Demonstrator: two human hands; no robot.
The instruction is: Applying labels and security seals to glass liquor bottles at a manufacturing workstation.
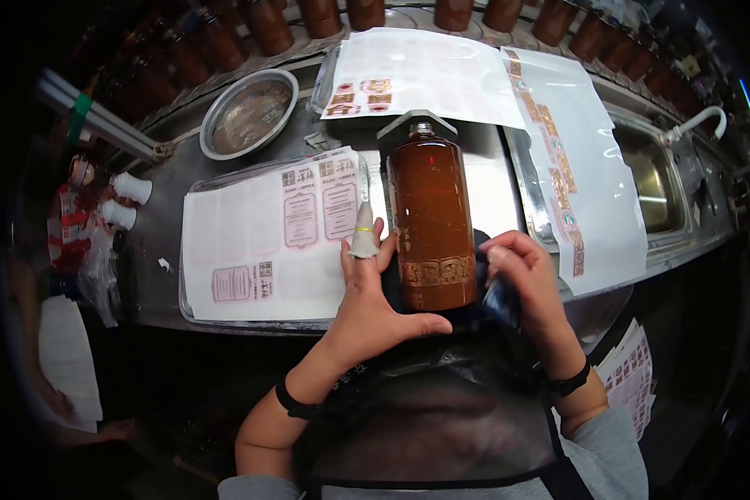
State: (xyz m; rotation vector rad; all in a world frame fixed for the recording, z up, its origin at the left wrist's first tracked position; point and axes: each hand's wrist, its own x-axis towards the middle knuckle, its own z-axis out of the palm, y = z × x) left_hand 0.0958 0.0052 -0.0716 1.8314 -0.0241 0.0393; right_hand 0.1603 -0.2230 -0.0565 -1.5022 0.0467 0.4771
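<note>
A brown glossy bottle (432, 217) with a metallic-looking decorated gold band round its lower part stands in front of me, its threaded neck uncapped. My left hand (365, 304) is at its lower left side, fingers stretched out and thumb reaching along the base. A pale finger cot (364, 233) with a yellow band covers one of its fingers. To the right of the bottle, my right hand (532, 279) has its fingers curled in beside the glass. Beneath them hangs a dark blue cloth (502, 302), blurred, which the hand seems to grip.
Label sheets (217, 225) lie at the left, with another sheet (425, 62) behind the bottle and a strip sheet (604, 192) at the right. A metal bowl (250, 112) sits back left; a sink (654, 192) is at right. Several brown bottles (268, 25) line the back.
</note>
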